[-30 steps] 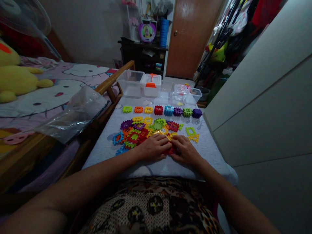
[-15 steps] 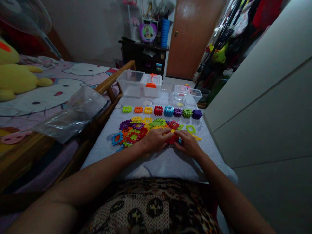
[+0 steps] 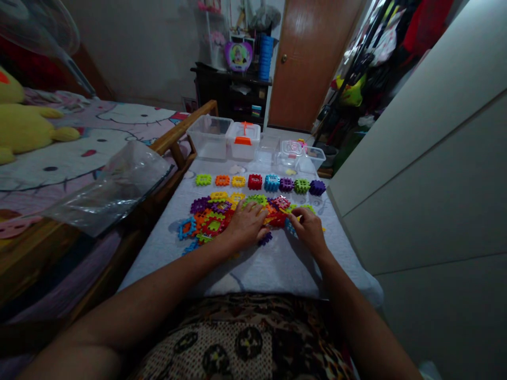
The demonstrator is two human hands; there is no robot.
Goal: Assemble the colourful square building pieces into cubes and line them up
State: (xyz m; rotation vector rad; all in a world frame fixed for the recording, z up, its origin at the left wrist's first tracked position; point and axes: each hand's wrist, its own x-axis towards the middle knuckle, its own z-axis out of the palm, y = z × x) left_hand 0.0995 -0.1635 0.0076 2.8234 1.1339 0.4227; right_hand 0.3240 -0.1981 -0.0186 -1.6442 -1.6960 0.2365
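Note:
A heap of flat, notched plastic building pieces point(image 3: 214, 226) in many colours lies on the cloth-covered table. My left hand point(image 3: 246, 226) rests palm down over the middle of the heap, its fingers spread and touching pieces. At the heap's right side, my right hand point(image 3: 308, 228) pinches the edge of a yellow building piece point(image 3: 284, 211) between thumb and fingertips. Red pieces point(image 3: 276, 220) lie between the hands. Below my left fingers is a dark purple piece point(image 3: 265, 239). A blue piece point(image 3: 290, 227) sits under my right hand, partly hidden.
Behind the heap runs a row of stacked pieces sorted by colour, among them a red stack point(image 3: 255, 182). Clear plastic boxes point(image 3: 209, 138) line the table's far end. A wooden bed rail point(image 3: 174, 132) borders the left, a white cabinet point(image 3: 428, 174) the right.
My left hand has moved left and its fingers have spread. My right hand has drawn slightly away from it and now pinches a yellow piece. The purple piece has come into view.

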